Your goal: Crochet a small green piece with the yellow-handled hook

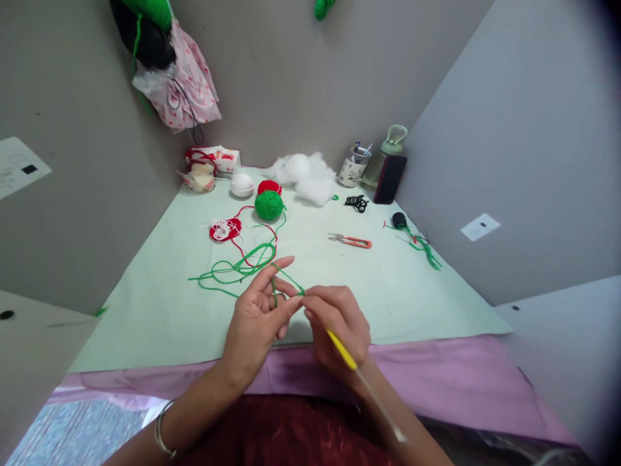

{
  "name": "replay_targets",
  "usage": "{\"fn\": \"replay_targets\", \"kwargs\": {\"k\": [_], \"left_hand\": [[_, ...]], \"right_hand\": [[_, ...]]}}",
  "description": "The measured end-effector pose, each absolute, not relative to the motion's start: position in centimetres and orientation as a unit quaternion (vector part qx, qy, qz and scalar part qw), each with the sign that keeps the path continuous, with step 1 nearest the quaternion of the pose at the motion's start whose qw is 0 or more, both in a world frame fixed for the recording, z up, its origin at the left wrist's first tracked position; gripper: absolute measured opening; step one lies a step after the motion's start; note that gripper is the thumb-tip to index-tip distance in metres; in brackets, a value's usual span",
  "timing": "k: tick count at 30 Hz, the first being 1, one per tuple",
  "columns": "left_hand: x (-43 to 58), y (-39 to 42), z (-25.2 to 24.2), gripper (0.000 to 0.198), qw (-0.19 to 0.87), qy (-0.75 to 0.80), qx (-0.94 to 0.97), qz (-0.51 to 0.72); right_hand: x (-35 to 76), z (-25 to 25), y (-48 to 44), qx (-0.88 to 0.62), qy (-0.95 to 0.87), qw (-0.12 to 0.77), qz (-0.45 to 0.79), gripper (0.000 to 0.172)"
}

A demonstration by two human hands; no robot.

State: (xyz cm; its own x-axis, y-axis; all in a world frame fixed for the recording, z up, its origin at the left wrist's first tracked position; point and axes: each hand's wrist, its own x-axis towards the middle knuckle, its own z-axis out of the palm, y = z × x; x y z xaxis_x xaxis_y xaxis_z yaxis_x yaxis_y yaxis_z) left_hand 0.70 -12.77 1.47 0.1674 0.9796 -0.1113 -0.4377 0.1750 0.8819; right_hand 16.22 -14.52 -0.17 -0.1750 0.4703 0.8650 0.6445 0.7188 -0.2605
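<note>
My left hand (259, 314) is raised over the table's near edge with a green yarn strand (286, 278) looped round its fingers; forefinger and thumb pinch the strand. My right hand (337, 323) is closed round a yellow-handled crochet hook (342, 349), its tip at the yarn between the two hands. The strand trails back through loose green loops (233, 272) to a green yarn ball (268, 205).
On the pale green table (427, 298): a red crocheted piece (224, 230) with red yarn, a white ball (241, 185), white stuffing (305, 175), orange snips (350, 241), a black spool (399, 220) with green scraps, a pen cup (353, 168), bottle (388, 155), dark phone (389, 179).
</note>
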Motion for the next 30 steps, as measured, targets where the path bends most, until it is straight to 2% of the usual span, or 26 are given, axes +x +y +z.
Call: {"fn": "replay_targets", "kwargs": {"k": [2, 4, 8, 11, 13, 16, 20, 23, 26, 30], "left_hand": [[0.6, -12.6, 1.7, 0.066, 0.725, 0.338, 0.329, 0.501], [0.4, -12.3, 2.0, 0.062, 0.782, 0.302, 0.293, 0.46], [-0.2, -11.7, 2.6, 0.049, 0.803, 0.291, 0.266, 0.448], [-0.3, -11.7, 2.8, 0.048, 0.78, 0.304, 0.284, 0.467], [0.0, -12.0, 2.7, 0.05, 0.768, 0.313, 0.303, 0.47], [0.5, -12.4, 2.3, 0.054, 0.748, 0.323, 0.331, 0.476], [0.9, -12.5, 1.8, 0.054, 0.733, 0.325, 0.325, 0.502], [0.8, -12.2, 1.8, 0.047, 0.772, 0.305, 0.284, 0.48], [0.4, -11.7, 2.0, 0.038, 0.808, 0.283, 0.243, 0.456], [0.3, -11.7, 2.2, 0.034, 0.769, 0.3, 0.272, 0.495]], "right_hand": [[16.0, -0.8, -14.5, -0.368, -0.763, 0.514, -0.136, 0.036], [16.0, -1.0, -14.7, -0.378, -0.757, 0.518, -0.126, 0.038], [16.2, -0.1, -14.8, -0.406, -0.679, 0.604, 0.097, 0.025], [16.2, 0.6, -14.3, -0.378, -0.58, 0.671, 0.267, 0.02], [16.0, 0.8, -14.0, -0.36, -0.554, 0.679, 0.322, 0.019], [15.5, 0.6, -13.8, -0.377, -0.575, 0.662, 0.299, 0.018], [15.2, -0.4, -14.3, -0.412, -0.654, 0.62, 0.138, 0.021], [15.5, -0.8, -14.5, -0.403, -0.7, 0.588, 0.035, 0.032], [16.0, -0.3, -14.3, -0.412, -0.649, 0.626, 0.131, 0.027], [16.0, 0.6, -13.8, -0.376, -0.558, 0.671, 0.311, 0.019]]}}
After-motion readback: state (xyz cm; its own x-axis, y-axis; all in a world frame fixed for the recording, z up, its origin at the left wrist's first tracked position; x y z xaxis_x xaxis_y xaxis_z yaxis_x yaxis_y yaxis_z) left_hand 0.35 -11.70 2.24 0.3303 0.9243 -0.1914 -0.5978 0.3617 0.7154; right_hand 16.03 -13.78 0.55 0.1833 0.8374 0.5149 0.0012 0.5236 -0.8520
